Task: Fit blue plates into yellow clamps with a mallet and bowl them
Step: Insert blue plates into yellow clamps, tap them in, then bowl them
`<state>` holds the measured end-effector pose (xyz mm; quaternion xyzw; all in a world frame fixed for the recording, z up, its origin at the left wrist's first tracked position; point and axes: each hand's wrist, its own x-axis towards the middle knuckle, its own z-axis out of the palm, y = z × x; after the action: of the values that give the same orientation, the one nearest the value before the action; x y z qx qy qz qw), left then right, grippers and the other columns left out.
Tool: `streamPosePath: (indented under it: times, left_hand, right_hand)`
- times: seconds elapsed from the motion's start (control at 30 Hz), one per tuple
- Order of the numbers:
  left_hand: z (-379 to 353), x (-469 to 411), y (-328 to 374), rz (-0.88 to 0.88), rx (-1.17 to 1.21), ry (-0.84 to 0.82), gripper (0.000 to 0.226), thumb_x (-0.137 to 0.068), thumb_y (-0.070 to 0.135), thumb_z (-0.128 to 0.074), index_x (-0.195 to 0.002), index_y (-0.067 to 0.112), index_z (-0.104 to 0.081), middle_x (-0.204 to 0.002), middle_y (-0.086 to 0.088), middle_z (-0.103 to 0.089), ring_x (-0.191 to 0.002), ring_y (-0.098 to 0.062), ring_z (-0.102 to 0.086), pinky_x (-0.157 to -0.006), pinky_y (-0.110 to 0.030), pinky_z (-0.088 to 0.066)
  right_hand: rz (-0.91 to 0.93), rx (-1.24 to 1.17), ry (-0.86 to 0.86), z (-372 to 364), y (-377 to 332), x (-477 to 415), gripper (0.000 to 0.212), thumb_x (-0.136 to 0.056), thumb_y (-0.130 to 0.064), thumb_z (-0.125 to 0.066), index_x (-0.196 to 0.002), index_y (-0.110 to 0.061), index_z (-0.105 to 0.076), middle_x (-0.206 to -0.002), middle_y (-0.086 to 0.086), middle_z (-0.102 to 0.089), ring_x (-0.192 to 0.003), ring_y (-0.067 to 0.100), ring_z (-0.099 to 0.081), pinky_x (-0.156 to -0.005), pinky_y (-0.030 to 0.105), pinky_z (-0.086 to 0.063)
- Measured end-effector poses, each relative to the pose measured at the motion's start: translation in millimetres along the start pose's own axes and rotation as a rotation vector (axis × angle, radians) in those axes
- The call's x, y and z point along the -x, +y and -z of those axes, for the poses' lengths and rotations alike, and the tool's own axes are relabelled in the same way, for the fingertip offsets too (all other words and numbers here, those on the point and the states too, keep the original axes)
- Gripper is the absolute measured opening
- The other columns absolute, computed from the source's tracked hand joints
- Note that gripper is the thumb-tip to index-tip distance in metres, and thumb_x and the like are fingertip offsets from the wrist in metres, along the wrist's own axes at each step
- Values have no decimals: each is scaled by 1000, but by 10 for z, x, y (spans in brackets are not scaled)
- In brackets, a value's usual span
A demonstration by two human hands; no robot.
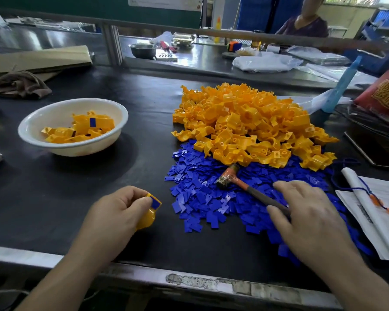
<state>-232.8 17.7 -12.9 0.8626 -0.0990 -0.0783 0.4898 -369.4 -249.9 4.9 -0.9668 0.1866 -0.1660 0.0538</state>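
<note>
Yellow clamp (147, 217), a blue plate (155, 203) on its top, sits pinched in the left hand (115, 212) by the bench edge. The right hand (305, 216) lies loose-fingered over the mallet (240, 182) handle, not closed round it. The handle runs from that palm up-left, head toward the clamp pile (252, 126). The bowl (52, 115) stands well left.

Desk top (76, 221): black mat, matt, a bit grainy.
Desk front edge (189, 279): grey metal, scratched, worn.
Yellow clamps (252, 124): smooth shiny plastic.
Blue plates (200, 194): thin plastic, smooth, slight shine.
Bowl (88, 149): white, glossy, smooth.
Mallet (228, 176): head wrapped in clear shiny film, handle grip dark, matt.
Rag (20, 84): brown cloth, rough.
Cardboard (38, 59): dull brown.
Small far bowl (143, 50): shiny metal.
Sheets (373, 212): white paper, matt.
</note>
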Motion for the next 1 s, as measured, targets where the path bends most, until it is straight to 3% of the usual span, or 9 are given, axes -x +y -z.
streamPosePath:
  times: [0.17,0.27,0.4,0.57,0.67,0.77,0.83,0.93,1.0]
  left_hand:
    - [-25,-64,-71,-69,-278,78,19,-90,40,-55,-78,39,-70,-75,20,-70,-76,3,-60,-64,-23,-44]
    - [-43,-37,-111,-162,-427,94,39,-90,54,-46,-98,25,-71,-96,5,-69,-94,-11,-57,-81,-33,-44]
    - [-11,11,-164,-120,-528,110,64,-80,57,-60,-132,19,-55,-127,4,-56,-115,-17,-47,-97,-33,-40]
    - [-39,8,-165,-135,-613,124,55,-76,54,-67,-122,26,-57,-117,8,-57,-109,-16,-48,-91,-35,-42]
    - [-67,-12,-158,-159,-656,143,41,-77,52,-66,-110,29,-62,-103,8,-61,-100,-19,-51,-86,-37,-44]
    - [-84,-4,-197,-189,-653,190,36,-76,49,-70,-105,27,-66,-95,6,-64,-94,-21,-54,-81,-39,-46]
    - [-96,-10,-216,-201,-659,199,37,-75,47,-71,-104,25,-67,-94,5,-65,-92,-23,-55,-80,-41,-48]
    - [-101,-22,-234,-209,-663,187,37,-76,48,-71,-104,24,-68,-93,4,-65,-92,-24,-55,-80,-42,-47]
    - [-101,-19,-250,-221,-663,197,37,-75,47,-73,-104,23,-68,-92,4,-66,-91,-25,-56,-78,-43,-48]
  right_hand:
    - [-33,284,-236,-141,163,-105,47,-90,-57,-39,-133,-39,-32,-121,-12,-47,-107,13,-43,-87,29,-39]
    - [-27,288,-225,-188,188,-145,42,-91,-54,-40,-130,-39,-38,-107,-13,-47,-99,11,-44,-81,26,-39]
    - [-1,249,-237,-197,229,-158,36,-91,-54,-42,-124,-39,-44,-95,-13,-43,-90,8,-42,-75,23,-38]
    - [46,313,-265,-151,301,-123,28,-90,-58,-39,-112,-43,-48,-86,-15,-41,-81,5,-37,-70,20,-34]
    - [61,316,-228,-82,298,-145,21,-88,-47,-52,-103,-34,-59,-82,-13,-50,-75,11,-42,-70,29,-41]
    - [91,145,-76,18,215,-141,13,-81,-29,-67,-93,-23,-64,-71,-8,-54,-66,18,-48,-59,41,-45]
    - [76,-45,-30,116,19,-97,14,-87,-38,-52,-98,-32,-58,-69,-12,-53,-63,11,-52,-54,36,-45]
    - [12,-338,-134,155,-308,-74,28,-83,-60,-27,-96,-48,-49,-66,-17,-57,-68,0,-57,-50,26,-39]
    - [-6,-461,-291,88,-434,-79,20,-85,-59,-28,-96,-54,-45,-76,-24,-61,-63,1,-59,-51,30,-45]
